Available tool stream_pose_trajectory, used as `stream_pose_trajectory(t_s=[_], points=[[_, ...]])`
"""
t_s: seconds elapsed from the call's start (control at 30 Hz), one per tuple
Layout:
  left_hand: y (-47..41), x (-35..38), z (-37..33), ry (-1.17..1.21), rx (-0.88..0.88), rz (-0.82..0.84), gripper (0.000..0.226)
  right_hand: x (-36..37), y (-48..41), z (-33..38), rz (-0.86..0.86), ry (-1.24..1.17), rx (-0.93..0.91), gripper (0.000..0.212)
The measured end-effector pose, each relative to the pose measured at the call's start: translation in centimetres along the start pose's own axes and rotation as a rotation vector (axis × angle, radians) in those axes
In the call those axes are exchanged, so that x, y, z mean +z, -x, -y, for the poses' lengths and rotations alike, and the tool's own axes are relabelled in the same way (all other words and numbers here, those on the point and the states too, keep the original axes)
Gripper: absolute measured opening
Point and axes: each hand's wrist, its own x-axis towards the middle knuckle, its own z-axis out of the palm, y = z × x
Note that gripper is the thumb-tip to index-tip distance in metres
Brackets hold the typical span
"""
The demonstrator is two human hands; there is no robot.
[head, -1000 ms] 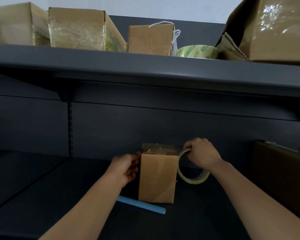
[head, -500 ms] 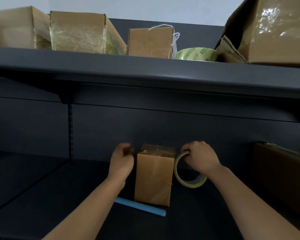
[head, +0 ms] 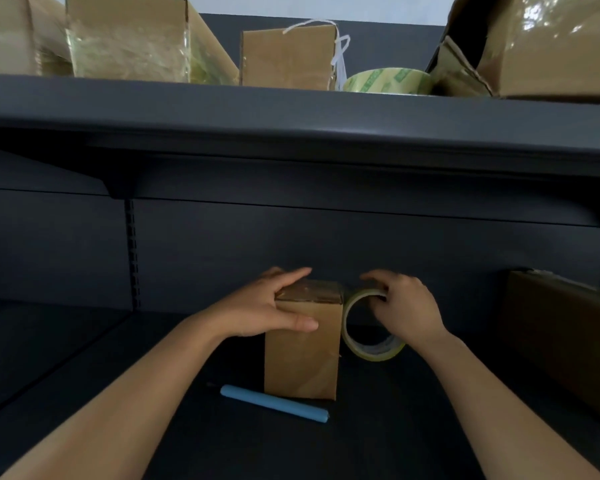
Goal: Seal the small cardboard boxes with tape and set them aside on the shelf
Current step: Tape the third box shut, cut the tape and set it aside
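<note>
Left hand (head: 271, 306) flat atop upright brown box (head: 302, 362); right hand (head: 406, 306) grips clear tape roll (head: 374, 355).

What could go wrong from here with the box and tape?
The tall brown cardboard box stands upright, steadied only at its top by the left hand; a pull from the right hand gripping the clear tape roll beside it may tip it. The light blue cylinder lying at its base might roll if nudged.
</note>
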Motion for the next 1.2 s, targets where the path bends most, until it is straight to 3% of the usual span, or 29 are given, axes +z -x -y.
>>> stream_pose_trajectory(t_s=[0.07,0.13,0.2,0.23,0.3,0.4,0.53,0.77,0.87,0.97,1.07,1.2], points=[[0.0,0.0,-0.2,-0.007,0.003,-0.005,0.094,0.6,0.4,-0.8,-0.05,-0.228,0.151,0.027],[0.0,0.1,-0.2,-0.014,-0.008,-0.009,0.095,1.3,1.0,-1.2,-0.048,-0.645,0.404,0.012],[0.0,0.1,-0.1,-0.008,-0.036,-0.016,0.102,2.0,1.5,-1.0,-0.006,-1.054,0.59,0.012],[-0.1,0.2,0.1,-0.005,-0.046,-0.02,0.107,2.2,1.7,-1.0,-0.006,-1.133,0.615,0.014],[-0.1,0.1,0.3,0.003,-0.059,-0.015,0.112,2.2,1.8,-1.2,-0.076,-1.039,0.536,0.018],[-0.1,0.2,0.2,0.007,-0.053,-0.01,0.109,1.0,1.9,-2.6,-0.216,-0.494,0.246,0.034],[-0.3,0.2,0.6,0.014,-0.048,-0.023,0.118,0.6,2.9,-4.1,-0.098,0.036,0.147,0.051],[-0.3,0.2,0.1,-0.017,-0.005,-0.038,0.091,1.3,2.9,-4.1,-0.002,0.137,-0.012,0.043],[-0.1,0.1,-0.4,-0.101,-0.017,-0.051,0.091,1.0,2.5,-3.6,0.153,0.117,0.015,0.054],[0.1,-0.1,-0.7,-0.23,-0.011,-0.071,0.091,0.0,2.1,-1.2,0.258,-0.086,-0.026,0.069],[0.2,-0.2,-1.1,-0.513,0.06,-0.131,0.085,-0.3,1.8,2.9,0.242,-0.329,-0.153,0.061],[1.1,0.3,-1.5,-0.52,0.165,-0.247,0.049,1.1,1.9,6.8,0.21,-0.115,-0.276,0.066]])
